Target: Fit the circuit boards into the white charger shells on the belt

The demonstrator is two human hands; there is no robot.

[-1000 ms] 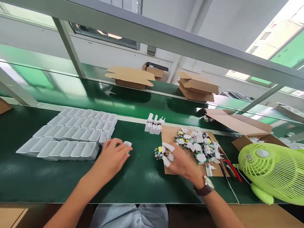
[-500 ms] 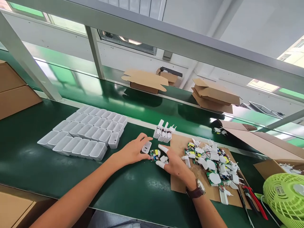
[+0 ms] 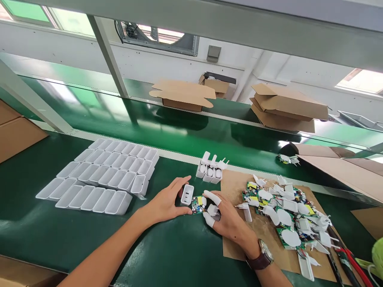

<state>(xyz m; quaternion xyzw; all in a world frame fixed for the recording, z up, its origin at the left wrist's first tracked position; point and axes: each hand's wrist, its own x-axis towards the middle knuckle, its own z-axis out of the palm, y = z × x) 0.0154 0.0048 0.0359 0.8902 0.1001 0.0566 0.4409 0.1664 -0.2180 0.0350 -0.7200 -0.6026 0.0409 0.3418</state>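
Note:
My left hand (image 3: 167, 203) grips a white charger housing (image 3: 187, 195) between thumb and fingers, its open end toward my other hand. My right hand (image 3: 223, 215), with white finger cots on the fingertips, pinches a small green circuit board (image 3: 197, 203) right beside the housing. Both hands rest low over the green belt (image 3: 167, 247). Rows of empty white housings (image 3: 101, 175) lie to the left. Three assembled chargers (image 3: 210, 169) stand just behind my hands.
A cardboard sheet (image 3: 239, 247) on the right carries a pile of circuit boards and white plug parts (image 3: 284, 211). Red-handled cutters (image 3: 350, 263) lie at its right edge. Cardboard boxes (image 3: 287, 107) sit on the far shelf, another (image 3: 14, 131) at the left.
My left hand carried a white housing from beside the rows over to my right hand. My right hand brought the circuit board up to it. The view shifted left, and the green fan left the frame.

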